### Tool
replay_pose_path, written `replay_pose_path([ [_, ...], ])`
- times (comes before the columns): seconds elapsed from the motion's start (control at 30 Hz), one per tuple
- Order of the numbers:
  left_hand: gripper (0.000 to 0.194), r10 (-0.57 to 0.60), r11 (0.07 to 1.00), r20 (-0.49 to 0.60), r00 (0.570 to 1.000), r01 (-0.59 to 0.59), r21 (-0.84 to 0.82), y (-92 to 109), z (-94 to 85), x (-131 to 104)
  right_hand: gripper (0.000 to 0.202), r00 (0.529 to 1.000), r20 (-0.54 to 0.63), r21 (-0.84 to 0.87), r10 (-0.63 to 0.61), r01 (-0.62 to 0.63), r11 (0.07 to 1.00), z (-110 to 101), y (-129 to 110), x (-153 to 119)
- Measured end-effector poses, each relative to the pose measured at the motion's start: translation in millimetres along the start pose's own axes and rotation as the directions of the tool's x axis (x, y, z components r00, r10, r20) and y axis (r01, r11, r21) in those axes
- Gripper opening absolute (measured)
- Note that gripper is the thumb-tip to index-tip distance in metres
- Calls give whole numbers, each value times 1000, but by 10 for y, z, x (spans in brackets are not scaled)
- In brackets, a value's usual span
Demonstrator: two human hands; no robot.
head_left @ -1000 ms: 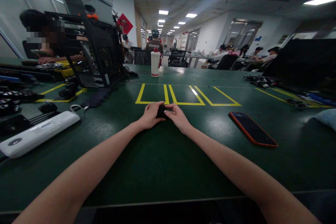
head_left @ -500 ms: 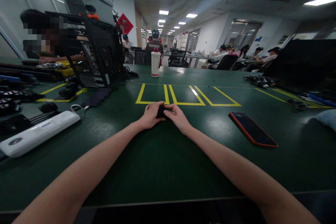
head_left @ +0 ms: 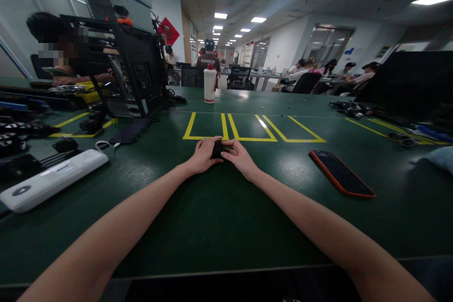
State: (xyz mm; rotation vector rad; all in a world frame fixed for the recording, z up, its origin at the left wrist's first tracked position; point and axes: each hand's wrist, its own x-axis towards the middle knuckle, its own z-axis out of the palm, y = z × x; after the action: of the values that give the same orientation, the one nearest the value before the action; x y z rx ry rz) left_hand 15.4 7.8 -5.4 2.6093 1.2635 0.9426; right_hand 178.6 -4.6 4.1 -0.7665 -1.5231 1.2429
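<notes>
"One small black object point(head_left: 217, 149), is it?"
"Yes (its details are hidden), near the yellow tape point(head_left: 255, 139) on the bench point(head_left: 219, 217): the left hand point(head_left: 203, 156) curls its grip around it, the right hand point(head_left: 240, 156) pinches its edge."

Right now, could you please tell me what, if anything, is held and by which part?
A small black object, held at its left side by the left hand. The right hand is at its right end; whether it grips cannot be told.
</notes>
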Motion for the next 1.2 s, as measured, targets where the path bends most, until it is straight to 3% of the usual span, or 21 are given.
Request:
replay_pose_path([
  [0.2, 66, 3, 1000, 0, 1000, -3, 6, 1, 9, 3, 20, 999, -15, -56, -51, 50, 997, -12, 2, 3],
  [0.4, 66, -4, 1000, 12, 1000, 4, 2, 8, -10, -2, 31, 1000, 4, -89, 14, -13, 996, -29, 41, 23],
  [0.73, 66, 5, 1000, -1, 1000, -5, 16, -3, 4, 2, 16, 997, -17, -85, -71, 69, 994, -15, 39, 20],
  [0.9, 66, 16, 1000, -5, 1000, -16, 7, -3, 6, -1, 27, 999, -8, -122, -31, 30, 992, -42, 57, 34],
  [1.2, 64, 13, 1000, 8, 1000, -13, 1, 9, -12, 0, 22, 999, -3, -18, -37, 37, 999, -13, 17, 1],
])
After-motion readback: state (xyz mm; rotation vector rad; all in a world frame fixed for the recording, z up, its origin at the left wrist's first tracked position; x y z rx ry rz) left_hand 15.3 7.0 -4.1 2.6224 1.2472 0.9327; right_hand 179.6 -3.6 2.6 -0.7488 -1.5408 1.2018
